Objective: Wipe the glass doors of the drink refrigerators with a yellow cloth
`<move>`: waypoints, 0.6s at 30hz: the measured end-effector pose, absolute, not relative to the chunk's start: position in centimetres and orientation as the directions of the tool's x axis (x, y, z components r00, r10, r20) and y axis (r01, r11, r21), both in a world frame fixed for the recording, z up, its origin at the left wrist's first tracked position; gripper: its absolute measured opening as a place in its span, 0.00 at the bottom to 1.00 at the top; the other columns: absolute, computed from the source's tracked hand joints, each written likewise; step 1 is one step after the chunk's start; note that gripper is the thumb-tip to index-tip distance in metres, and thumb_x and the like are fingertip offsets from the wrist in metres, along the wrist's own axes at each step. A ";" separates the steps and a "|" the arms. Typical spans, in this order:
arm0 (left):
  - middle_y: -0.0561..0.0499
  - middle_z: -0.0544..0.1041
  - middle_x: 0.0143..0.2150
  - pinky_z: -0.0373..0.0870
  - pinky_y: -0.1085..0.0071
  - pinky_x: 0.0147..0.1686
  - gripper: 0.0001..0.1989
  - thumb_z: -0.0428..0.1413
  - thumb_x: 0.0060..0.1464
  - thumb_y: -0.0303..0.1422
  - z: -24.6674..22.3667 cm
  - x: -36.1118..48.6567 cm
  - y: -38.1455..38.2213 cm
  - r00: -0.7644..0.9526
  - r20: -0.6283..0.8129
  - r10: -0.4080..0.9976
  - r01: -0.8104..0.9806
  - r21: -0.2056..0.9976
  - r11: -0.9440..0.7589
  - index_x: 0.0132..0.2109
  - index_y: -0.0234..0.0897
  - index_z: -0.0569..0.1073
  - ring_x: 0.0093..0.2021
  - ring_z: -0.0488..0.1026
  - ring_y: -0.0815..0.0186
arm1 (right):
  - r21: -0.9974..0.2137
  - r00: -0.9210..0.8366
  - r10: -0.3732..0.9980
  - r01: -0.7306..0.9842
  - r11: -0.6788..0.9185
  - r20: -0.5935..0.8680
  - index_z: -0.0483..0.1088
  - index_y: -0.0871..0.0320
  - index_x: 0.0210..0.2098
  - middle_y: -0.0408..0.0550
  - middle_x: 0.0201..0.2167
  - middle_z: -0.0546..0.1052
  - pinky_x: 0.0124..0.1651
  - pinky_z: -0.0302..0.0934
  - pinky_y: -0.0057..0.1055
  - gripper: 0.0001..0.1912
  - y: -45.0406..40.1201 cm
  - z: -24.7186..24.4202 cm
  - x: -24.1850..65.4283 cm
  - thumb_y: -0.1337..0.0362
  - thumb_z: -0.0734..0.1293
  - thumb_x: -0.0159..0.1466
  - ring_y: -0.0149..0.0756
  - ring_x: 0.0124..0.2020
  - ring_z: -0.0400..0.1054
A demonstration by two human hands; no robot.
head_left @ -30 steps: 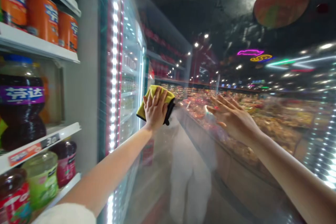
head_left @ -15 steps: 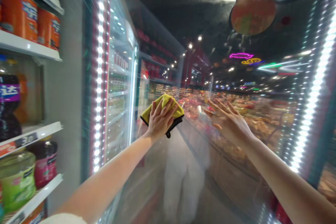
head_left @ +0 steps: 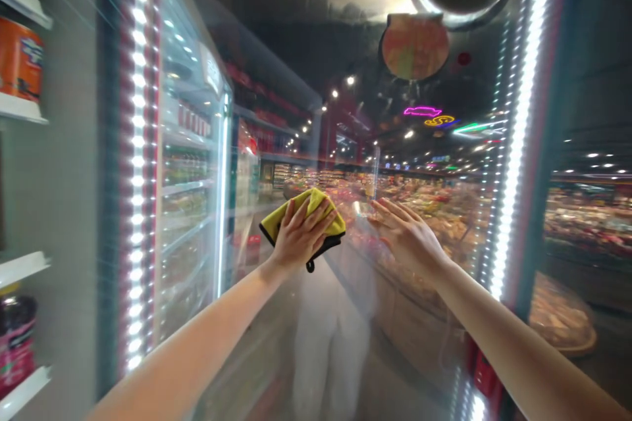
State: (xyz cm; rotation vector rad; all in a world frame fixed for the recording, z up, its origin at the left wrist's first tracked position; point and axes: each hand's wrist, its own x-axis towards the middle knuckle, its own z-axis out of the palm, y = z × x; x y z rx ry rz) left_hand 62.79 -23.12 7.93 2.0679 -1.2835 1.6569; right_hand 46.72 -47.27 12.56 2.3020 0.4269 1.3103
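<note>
Yellow cloth (head_left: 274, 218), folded, black edging, sits directly under the left hand (head_left: 301, 233), apparently pinned flat against the glass pane (head_left: 419, 342) ahead; its long axis runs roughly side to side across the view, small black loop (head_left: 310, 266) hanging off the lower edge. Left hand clearly the nearer one, on top of the cloth; from that palm the cloth spreads up and out to both sides, and past it lies the glass. Left grip: palm down, fingers fanned over the cloth, pressing rather than clenched round it. Right hand (head_left: 407, 233) is off to the right, apart from the cloth, about the same height; right grip released, fingers stretched out, holding nothing, cannot tell if it touches the glass. Light strips run up both sides, left one (head_left: 137, 177) and right one (head_left: 518, 125); pale trousers (head_left: 330, 342) show in the glass as a reflection. Writing: orange can (head_left: 20, 59) at far left has a white-and-blue character logo, blurred, can't read it; dark bottle (head_left: 17, 342) below it has a pink label, text not legible; round sign (head_left: 415, 46) up top, no readable words; pink neon (head_left: 422, 111) is an outline, yellow neon (head_left: 439, 121) a curl, distant lit lettering too small to make out
</note>
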 end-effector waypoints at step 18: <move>0.54 0.66 0.70 0.36 0.43 0.74 0.29 0.52 0.65 0.36 7.7 60.0 -29.4 -0.060 0.854 -0.517 -0.760 -0.374 -0.531 0.71 0.54 0.60 0.73 0.55 0.52 | 0.618 0.444 0.582 0.079 -0.782 0.681 0.79 0.58 0.46 0.53 0.54 0.80 0.54 0.73 0.38 0.14 -53.9 11.2 43.4 0.75 0.63 0.68 0.42 0.56 0.73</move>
